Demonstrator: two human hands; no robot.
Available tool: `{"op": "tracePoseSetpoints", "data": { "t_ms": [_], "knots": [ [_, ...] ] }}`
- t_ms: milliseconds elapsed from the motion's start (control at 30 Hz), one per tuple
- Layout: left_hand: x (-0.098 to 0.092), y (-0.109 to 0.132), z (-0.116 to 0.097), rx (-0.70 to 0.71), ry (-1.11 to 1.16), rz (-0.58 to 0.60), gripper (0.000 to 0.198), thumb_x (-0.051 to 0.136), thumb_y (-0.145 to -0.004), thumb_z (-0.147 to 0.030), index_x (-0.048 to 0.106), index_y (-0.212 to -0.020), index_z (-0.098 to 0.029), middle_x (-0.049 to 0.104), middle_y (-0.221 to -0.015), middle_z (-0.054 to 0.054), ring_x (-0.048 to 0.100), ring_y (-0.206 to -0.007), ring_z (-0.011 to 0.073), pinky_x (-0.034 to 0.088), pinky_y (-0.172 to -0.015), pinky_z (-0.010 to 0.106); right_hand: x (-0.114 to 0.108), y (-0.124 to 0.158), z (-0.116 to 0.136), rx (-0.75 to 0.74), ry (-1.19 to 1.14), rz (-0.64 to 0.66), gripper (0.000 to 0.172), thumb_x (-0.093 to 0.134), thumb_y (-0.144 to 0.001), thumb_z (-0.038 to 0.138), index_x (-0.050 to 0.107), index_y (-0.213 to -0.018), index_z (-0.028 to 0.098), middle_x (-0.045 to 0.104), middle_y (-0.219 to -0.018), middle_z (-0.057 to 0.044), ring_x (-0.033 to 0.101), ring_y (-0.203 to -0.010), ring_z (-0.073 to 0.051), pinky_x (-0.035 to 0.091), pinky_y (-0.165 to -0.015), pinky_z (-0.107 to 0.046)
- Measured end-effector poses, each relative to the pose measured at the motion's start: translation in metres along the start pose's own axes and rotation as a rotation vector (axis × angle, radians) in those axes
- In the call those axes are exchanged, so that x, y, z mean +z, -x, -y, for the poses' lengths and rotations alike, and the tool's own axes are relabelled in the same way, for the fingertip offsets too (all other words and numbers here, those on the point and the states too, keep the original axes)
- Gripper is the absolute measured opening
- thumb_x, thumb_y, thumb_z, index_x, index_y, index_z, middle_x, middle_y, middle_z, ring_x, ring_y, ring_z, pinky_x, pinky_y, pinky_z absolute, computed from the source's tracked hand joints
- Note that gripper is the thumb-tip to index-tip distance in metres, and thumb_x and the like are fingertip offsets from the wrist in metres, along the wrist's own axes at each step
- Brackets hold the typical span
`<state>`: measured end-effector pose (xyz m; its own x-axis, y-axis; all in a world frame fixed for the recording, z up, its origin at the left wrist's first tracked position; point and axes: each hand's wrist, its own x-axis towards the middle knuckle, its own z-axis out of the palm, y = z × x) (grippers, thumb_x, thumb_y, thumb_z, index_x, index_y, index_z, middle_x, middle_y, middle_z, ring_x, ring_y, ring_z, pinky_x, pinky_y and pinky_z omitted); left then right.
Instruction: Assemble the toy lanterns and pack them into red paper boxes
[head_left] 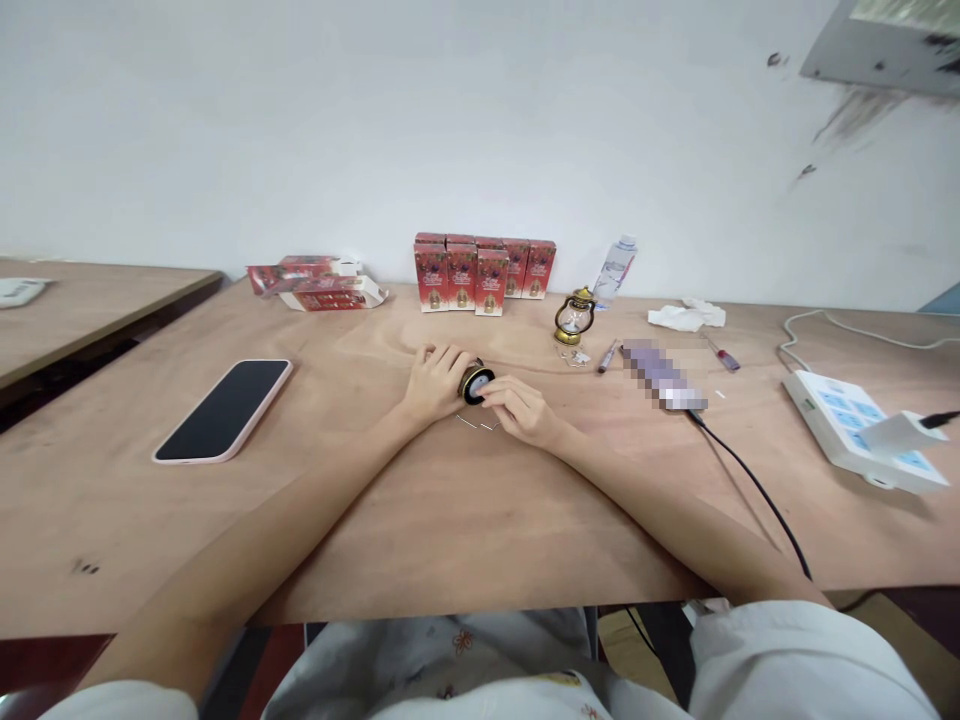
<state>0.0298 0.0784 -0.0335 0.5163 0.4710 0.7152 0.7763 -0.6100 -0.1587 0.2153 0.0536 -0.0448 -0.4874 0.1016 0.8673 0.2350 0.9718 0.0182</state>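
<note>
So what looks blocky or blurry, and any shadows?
Head view: square blocks cover much of the phone on the black cable; head view: where the right hand meets the gold-rimmed piece, detail is too small to make out; head view: soft shadow beside the white power strip.

Your wood-topped counter (465, 540) stands against a pale, marked wall (300, 130).
Behind the counter, you face a whitish wall under soft, fairly even light. Above the counter's far right end, you have a grey panel (885, 50), partly out of view, with brown scuffs (855, 112) streaking the wall beneath it and small dark chips nearby. Left of the counter, beyond a dark gap, you see a second table (90, 310) with a similar brown top. Dark spots (88, 569) mark the counter's near left corner. Below the counter's near edge, you get reddish, dark and tan patches; which is floor is unclear.
</note>
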Motion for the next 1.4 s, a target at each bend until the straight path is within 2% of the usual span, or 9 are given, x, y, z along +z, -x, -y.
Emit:
{"op": "tracePoseSetpoints", "data": {
  "t_ms": [300, 933, 1100, 1400],
  "knots": [
    [0.0002, 0.0004, -0.0007, 0.034, -0.027, -0.048, 0.02, 0.049, -0.083, -0.033, 0.057, -0.092, -0.017, 0.067, -0.085, 0.009, 0.057, -0.081, 0.0247, 0.031, -0.076, 0.038, 0.0008, -0.0007, -0.0001, 0.041, -0.022, -0.033, 0.021, 0.039, -0.088, 0.004, 0.055, -0.088, 0.019, 0.067, -0.089, -0.009, 0.063, -0.089, -0.017, 0.056, -0.075, -0.036],
    [-0.0008, -0.0002, -0.0001, -0.014, 0.016, 0.004, 0.022, 0.049, -0.082, -0.034, 0.057, -0.094, -0.017, 0.066, -0.088, 0.01, 0.057, -0.084, 0.0261, 0.032, -0.077, 0.04, 0.0013, -0.0001, -0.0001, 0.073, 0.003, -0.029, 0.013, 0.05, -0.086, 0.008, 0.055, -0.093, 0.018, 0.067, -0.087, -0.009, 0.064, -0.086, -0.018, 0.055, -0.074, -0.033],
    [-0.0014, -0.0009, -0.0004, -0.034, 0.035, 0.029, 0.023, 0.049, -0.082, -0.034, 0.058, -0.096, -0.018, 0.066, -0.089, 0.011, 0.056, -0.085, 0.0266, 0.032, -0.077, 0.041, 0.0026, 0.0031, -0.0023, 0.128, 0.022, -0.006, 0.013, 0.048, -0.088, 0.01, 0.055, -0.092, 0.019, 0.068, -0.085, -0.007, 0.065, -0.085, -0.017, 0.055, -0.075, -0.033],
    [-0.001, -0.0005, -0.0011, -0.026, 0.029, 0.019, 0.023, 0.049, -0.083, -0.034, 0.058, -0.095, -0.017, 0.066, -0.09, 0.01, 0.056, -0.085, 0.0263, 0.032, -0.077, 0.041, 0.0025, 0.0029, -0.0019, 0.122, 0.053, -0.023, 0.012, 0.048, -0.088, 0.01, 0.055, -0.093, 0.018, 0.067, -0.083, -0.007, 0.064, -0.082, -0.017, 0.054, -0.073, -0.032]
  ]
}}
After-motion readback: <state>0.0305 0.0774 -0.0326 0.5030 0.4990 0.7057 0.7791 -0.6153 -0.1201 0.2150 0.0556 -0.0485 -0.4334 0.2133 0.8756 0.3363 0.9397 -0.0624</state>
